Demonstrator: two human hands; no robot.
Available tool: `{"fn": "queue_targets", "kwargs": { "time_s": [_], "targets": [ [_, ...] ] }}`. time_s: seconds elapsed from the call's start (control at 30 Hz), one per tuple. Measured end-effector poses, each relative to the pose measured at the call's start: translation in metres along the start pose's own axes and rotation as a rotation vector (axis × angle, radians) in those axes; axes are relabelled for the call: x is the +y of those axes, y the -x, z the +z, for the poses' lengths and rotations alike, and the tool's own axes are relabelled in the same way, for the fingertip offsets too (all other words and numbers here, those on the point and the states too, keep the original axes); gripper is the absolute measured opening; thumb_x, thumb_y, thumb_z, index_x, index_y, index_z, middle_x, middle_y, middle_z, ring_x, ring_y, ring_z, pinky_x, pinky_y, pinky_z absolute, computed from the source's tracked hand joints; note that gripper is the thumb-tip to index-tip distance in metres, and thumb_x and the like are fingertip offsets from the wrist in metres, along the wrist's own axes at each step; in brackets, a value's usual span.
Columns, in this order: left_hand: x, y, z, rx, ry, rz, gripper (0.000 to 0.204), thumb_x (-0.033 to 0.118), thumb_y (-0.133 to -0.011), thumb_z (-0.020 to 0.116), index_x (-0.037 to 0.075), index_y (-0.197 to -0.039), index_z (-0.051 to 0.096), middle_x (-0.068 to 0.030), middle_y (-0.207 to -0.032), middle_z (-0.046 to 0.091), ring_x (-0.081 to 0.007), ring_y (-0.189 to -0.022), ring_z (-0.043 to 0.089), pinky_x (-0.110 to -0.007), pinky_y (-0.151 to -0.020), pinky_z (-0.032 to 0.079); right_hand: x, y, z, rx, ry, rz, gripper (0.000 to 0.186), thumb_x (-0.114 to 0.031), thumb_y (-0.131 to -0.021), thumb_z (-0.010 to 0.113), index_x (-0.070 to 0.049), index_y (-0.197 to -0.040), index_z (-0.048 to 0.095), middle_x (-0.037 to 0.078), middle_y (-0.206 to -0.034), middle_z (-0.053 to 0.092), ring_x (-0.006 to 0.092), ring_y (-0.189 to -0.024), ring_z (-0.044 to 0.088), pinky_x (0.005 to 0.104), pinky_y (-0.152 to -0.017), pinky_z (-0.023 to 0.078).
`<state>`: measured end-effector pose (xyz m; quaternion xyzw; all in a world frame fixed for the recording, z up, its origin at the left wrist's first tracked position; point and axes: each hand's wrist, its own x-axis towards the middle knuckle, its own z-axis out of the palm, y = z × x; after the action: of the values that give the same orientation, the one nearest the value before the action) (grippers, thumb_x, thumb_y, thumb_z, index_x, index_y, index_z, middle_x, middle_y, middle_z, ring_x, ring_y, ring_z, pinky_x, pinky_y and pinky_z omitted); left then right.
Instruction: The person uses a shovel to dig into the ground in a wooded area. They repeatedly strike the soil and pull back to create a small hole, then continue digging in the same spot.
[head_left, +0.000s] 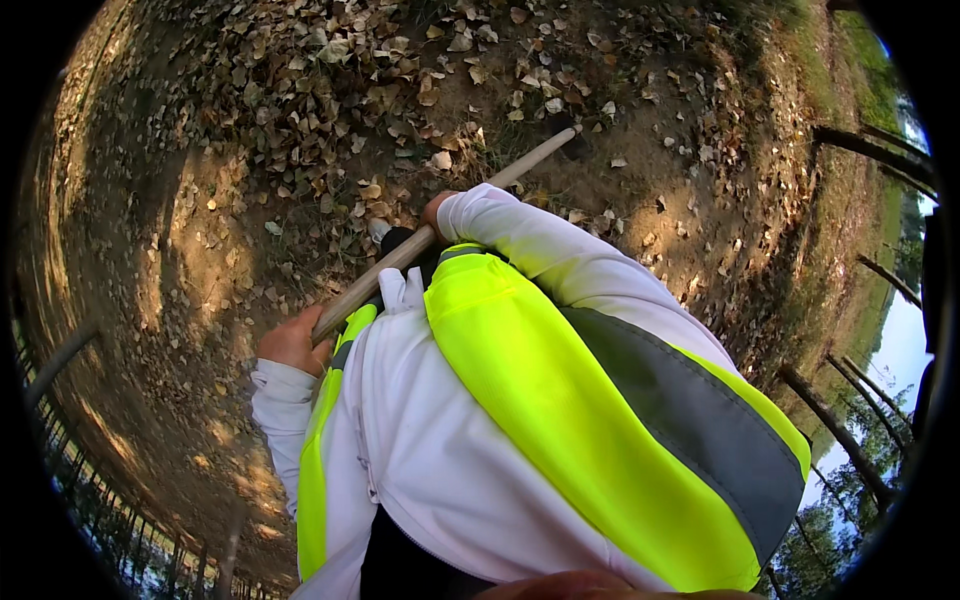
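Observation:
A long pale wooden pole (535, 160) runs slantwise in front of my body, from lower left to upper right. My left hand (292, 340) is wrapped round its lower left end. Farther up, my right hand (434, 212) grips the shaft, its fingers partly hidden by the white sleeve (560, 245). A dark patch lies beside the pole's far tip; whether it is a tool head or shadow I cannot make out. Below the pole, part of a shoe (378, 230) shows.
Dry fallen leaves (300, 110) cover the brown soil (660, 225) ahead, thickest at upper left. Tree trunks (835, 420) stand along the right rim, with more trees at lower left. A bright yellow and grey safety vest (520, 370) over my white jacket fills the lower middle.

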<state>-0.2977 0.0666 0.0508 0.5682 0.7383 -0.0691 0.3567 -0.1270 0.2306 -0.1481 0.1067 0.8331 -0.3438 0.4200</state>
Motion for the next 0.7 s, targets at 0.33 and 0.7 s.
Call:
{"fn": "queue_targets", "kwargs": {
  "time_s": [0.33,0.7],
  "targets": [
    [0.006,0.095,-0.092,0.208,-0.262,-0.243,0.028,0.001,-0.049,0.054,0.007,-0.076,0.053,-0.0144,-0.062,0.05,-0.0324,-0.059,0.049,-0.036,-0.05,0.039,-0.123,-0.029,-0.032,0.198,-0.226,-0.386,0.029,-0.02,-0.052,0.059,-0.015,-0.08,0.054,0.008,-0.077,0.056,0.027,-0.078,0.052,0.0352,-0.07,0.04],
    [-0.006,0.058,-0.083,0.294,-0.122,-0.024,0.029,0.003,-0.047,0.055,0.008,-0.076,0.054,-0.0138,-0.061,0.052,-0.03,-0.057,0.052,-0.033,-0.051,0.041,-0.084,-0.013,-0.017,0.321,-0.382,-0.128,0.033,-0.023,-0.052,0.059,-0.014,-0.084,0.055,0.009,-0.079,0.056,0.0266,-0.078,0.052,0.0345,-0.069,0.041]
  ]
}}
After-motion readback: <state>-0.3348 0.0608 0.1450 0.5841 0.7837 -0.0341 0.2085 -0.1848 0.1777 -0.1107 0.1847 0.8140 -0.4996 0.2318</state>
